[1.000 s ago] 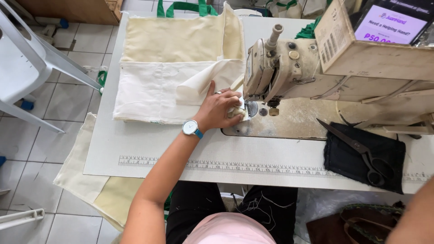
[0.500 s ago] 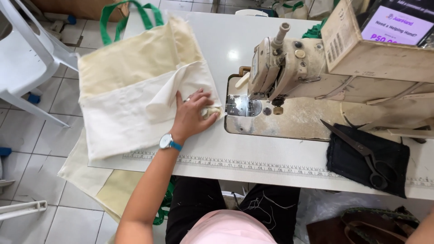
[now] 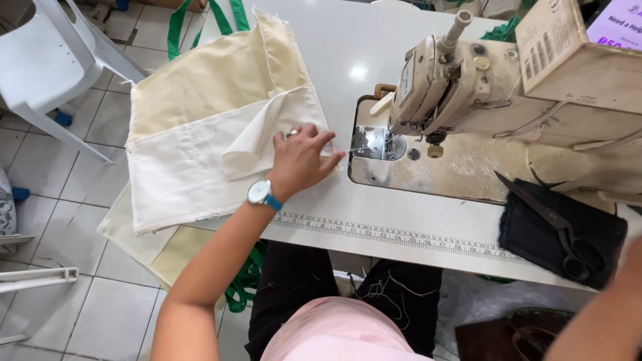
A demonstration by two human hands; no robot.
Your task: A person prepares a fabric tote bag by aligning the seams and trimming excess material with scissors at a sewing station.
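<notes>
My left hand lies flat with fingers spread on the right edge of a cream and white cloth bag piece, a watch on its wrist. The cloth lies on the white sewing table, left of the needle plate of a cream sewing machine, and hangs over the table's left edge. Green straps show at the cloth's far end. Only my right forearm shows at the bottom right corner; that hand is out of view.
Black scissors rest on a dark cloth pad at the right. A cardboard box sits on the machine. A white plastic chair stands on the tiled floor at the left. A ruler strip runs along the table's front edge.
My left hand has drawn the cloth away from the needle toward the left, so the fabric now hangs further over the table's left edge.
</notes>
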